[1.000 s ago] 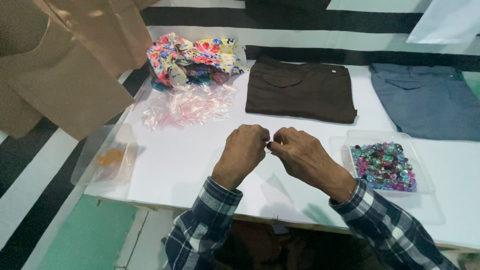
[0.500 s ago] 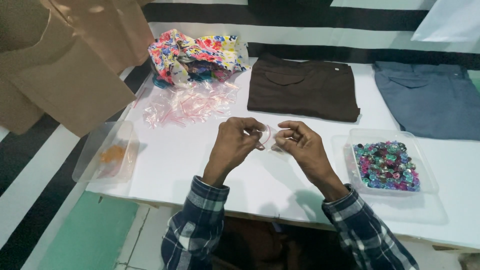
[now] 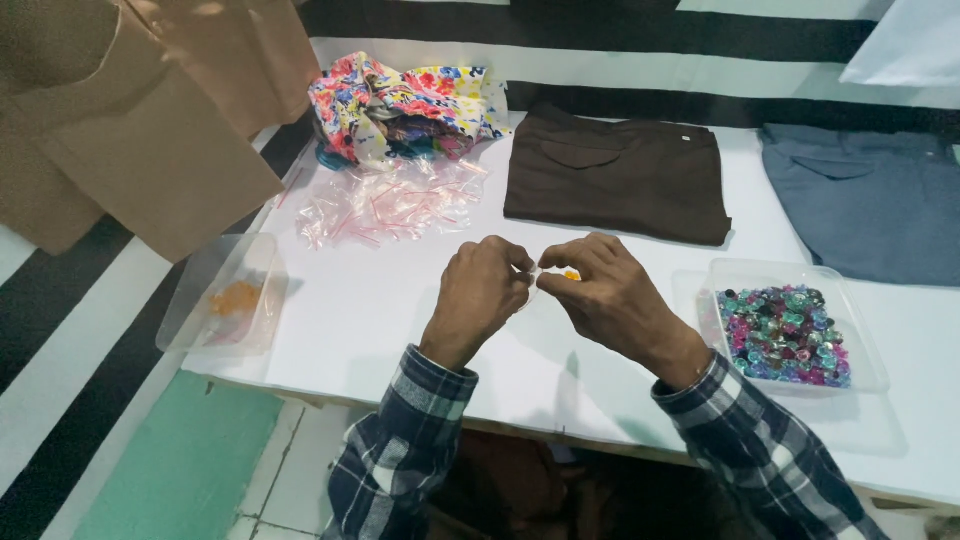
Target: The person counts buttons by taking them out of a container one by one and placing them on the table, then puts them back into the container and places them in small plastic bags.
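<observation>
My left hand and my right hand meet over the middle of the white table. Between their fingertips they pinch a small clear plastic bag with a small orange piece showing at my right fingers. Both sleeves are blue plaid. To the right lies a clear tray of colourful beads. At the left stands a clear tray holding orange pieces. A pile of small clear bags with red strips lies beyond my hands.
A folded brown garment and a folded blue-grey garment lie at the back. A bundle of floral cloth sits at the back left. Tan fabric hangs at the left, over a striped floor.
My hands have stayed together over the table, fingers shifting on the small bag. An orange piece now shows at my right fingertips. The view has tilted slightly.
</observation>
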